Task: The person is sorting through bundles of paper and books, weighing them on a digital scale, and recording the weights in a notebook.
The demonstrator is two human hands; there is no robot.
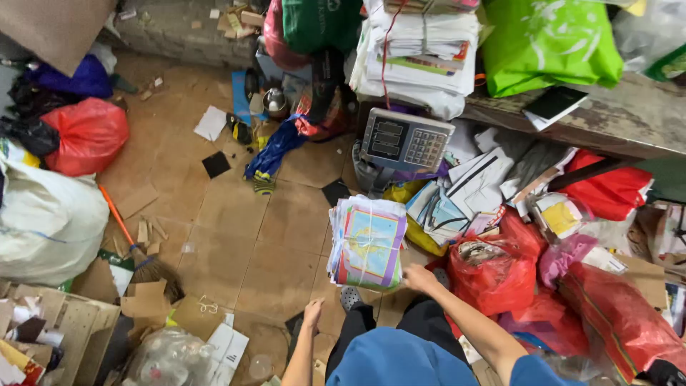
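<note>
**Tied paper bundle on the floor, right hand at its corner**

Head view: The person stands over a tiled floor [243,243] and looks straight down. A bundle [366,243] of flat papers and booklets, tied crosswise with thin string, lies on the floor just in front of the feet, between the bare tiles and a heap of loose papers [471,189]. A weighing scale [405,139] with a keypad stands just beyond the bundle's far edge.

The right hand [418,277] rests on the bundle's near right corner, fingers curled together over the edge; whether they hook the string cannot be told. The left hand [312,313] hangs free near the bundle's lower left, touching nothing, fingers loosely together and pointing down.

A one-corner grip would likely let the stack sag and slide under the string. A steadier hold, as it looks from here, would put the left hand under the opposite edge, or take the string at its crossing, keeping the bundle level.

A red bag [491,275] of scraps stands just beside the right hand, close enough to snag a sleeve. A broom [136,246] lies well apart to the left, near a white sack [46,218].
</note>
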